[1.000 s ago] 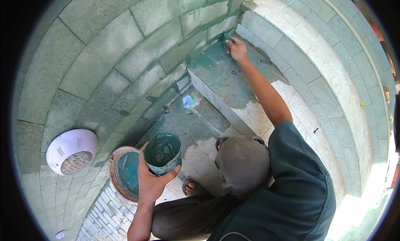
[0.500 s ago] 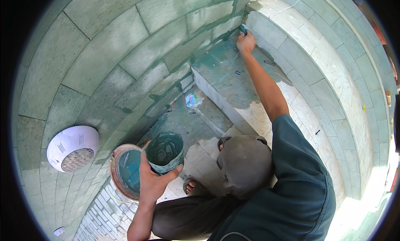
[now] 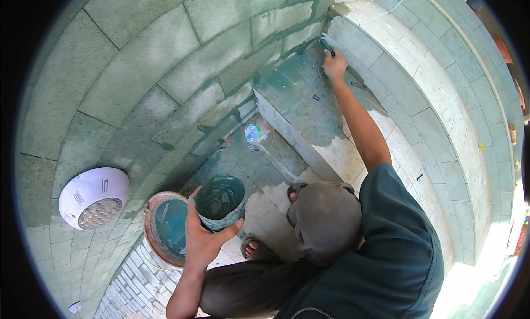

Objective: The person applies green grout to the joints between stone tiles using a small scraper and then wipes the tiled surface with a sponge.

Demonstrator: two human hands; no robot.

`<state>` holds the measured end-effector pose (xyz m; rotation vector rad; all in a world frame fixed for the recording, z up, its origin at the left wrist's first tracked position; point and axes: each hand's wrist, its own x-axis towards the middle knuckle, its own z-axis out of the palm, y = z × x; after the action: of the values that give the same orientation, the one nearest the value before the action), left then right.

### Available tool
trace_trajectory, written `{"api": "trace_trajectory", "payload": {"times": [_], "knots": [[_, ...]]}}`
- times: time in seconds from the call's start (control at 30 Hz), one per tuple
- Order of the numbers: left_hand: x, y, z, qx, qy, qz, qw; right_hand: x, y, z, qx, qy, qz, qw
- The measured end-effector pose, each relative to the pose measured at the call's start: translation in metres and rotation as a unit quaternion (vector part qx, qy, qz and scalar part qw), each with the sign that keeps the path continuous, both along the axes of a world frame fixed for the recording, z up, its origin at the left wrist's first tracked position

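Observation:
My left hand (image 3: 201,239) is wrapped round a small cup (image 3: 225,224) smeared with green paste, its open mouth tilted up toward me. With my arm stretched far forward, my right hand (image 3: 334,65) grips a small dark green tool (image 3: 327,45). The tool's tip meets the corner between the tiled wall (image 3: 243,59) and the raised step's upright face. Its exact kind is too small to make out. Dark green paste runs along several wall joints and over the upper step (image 3: 295,79). Beside the cup stands a round bucket (image 3: 148,230) with blue-green paste inside.
A round white pool light (image 3: 94,197) sticks out of the wall at left. A small colourful wrapper (image 3: 254,133) lies on the lower floor. Small black pieces (image 3: 358,86) and a thin pale line lie on the steps. My bent knee (image 3: 326,219) and sandalled foot (image 3: 253,248) are in front.
My right hand has drawn slightly back and to the right along the corner, showing more of the tool. My left hand and the cup have barely moved.

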<state>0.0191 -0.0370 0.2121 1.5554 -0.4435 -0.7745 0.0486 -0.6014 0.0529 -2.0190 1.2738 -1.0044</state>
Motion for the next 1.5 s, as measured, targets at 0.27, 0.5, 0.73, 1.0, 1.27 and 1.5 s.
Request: {"api": "trace_trajectory", "payload": {"times": [0.27,0.5,0.73,1.0,1.27,1.5], "knots": [[0.002,-0.003,-0.002,0.019,-0.020,0.008,1.000,0.014,0.041,0.008,-0.061,0.012,0.093,0.994],[0.000,-0.008,-0.002,0.012,-0.012,-0.007,1.000,0.016,0.094,0.027,-0.001,-0.041,0.114,0.993],[-0.002,0.000,-0.001,-0.001,-0.030,0.009,1.000,0.014,0.120,0.023,0.057,-0.042,0.112,0.991],[-0.002,0.013,0.003,-0.001,-0.037,0.025,0.999,0.019,0.170,0.030,0.170,-0.048,0.227,0.958],[-0.004,-0.003,-0.002,-0.006,-0.025,0.003,1.000,0.018,0.133,-0.002,-0.031,-0.027,0.157,0.987],[-0.001,0.002,-0.002,0.000,-0.036,0.005,0.999,-0.011,0.129,0.030,0.056,0.003,0.296,0.954]]}}
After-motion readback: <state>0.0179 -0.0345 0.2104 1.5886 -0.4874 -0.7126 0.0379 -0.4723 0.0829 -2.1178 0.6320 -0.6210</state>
